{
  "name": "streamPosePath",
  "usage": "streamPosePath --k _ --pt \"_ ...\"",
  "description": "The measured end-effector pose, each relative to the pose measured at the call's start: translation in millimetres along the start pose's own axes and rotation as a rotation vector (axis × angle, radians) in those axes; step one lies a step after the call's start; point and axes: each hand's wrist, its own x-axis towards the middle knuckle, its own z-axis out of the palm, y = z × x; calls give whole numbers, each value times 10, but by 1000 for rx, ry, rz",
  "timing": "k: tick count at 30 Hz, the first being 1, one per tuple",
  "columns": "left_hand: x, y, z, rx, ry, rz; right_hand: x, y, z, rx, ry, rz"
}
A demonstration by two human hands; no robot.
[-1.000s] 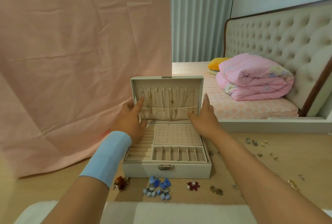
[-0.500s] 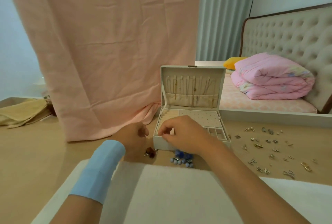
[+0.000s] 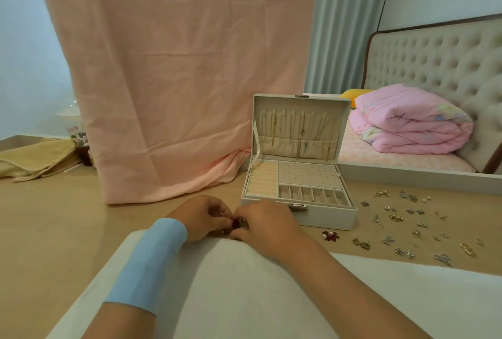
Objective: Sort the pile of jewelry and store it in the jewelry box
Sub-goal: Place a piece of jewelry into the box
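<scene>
Head view: dark-red earring pinched between left hand and right hand.

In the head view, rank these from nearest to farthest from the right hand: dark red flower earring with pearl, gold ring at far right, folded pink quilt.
From the right hand:
1. Dark red flower earring with pearl, on the floor just right of it.
2. Gold ring, on the floor at far right.
3. Folded pink quilt, on the bed behind the scattered jewelry.
</scene>
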Motion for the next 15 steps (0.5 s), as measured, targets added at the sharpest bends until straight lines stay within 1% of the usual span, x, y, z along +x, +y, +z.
streamPosePath --k 3,5,8,12,15 --pt "21 -91 -25 -150 22 23 10 21 -15 56 -42 15" --pt "26 -126 -17 -224 64 19 -1 63 -62 94 -105 19" --pt "23 -111 29 -353 93 -1 -27 181 -141 223 -200 31" --pt "4 -68 75 -334 136 5 -53 312 -326 446 -240 127" --pt "-1 -41 78 -359 214 31 -72 376 -501 661 -204 203"
